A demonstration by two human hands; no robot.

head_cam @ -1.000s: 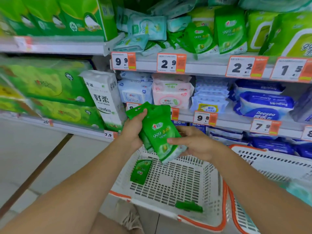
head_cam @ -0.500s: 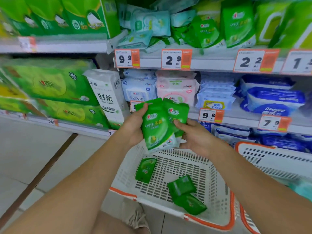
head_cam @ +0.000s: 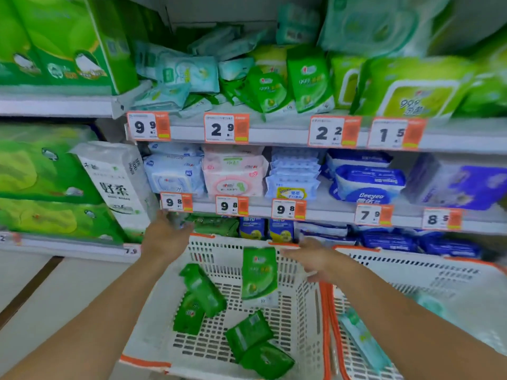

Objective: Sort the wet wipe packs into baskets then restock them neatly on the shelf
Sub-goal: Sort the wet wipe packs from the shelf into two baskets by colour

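Two empty, spread hands, left hand (head_cam: 167, 237) and right hand (head_cam: 312, 259), should release each green plastic wipe pack (head_cam: 259, 272) low over the white slotted basket (head_cam: 301, 319) beneath them.

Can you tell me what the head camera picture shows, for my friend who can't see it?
A person's two open hands, left hand and right hand, reach over a white basket where green wet wipe packs lie, and one green pack sits upright or is dropping in. Behind are store shelves of wipes with orange price tags.
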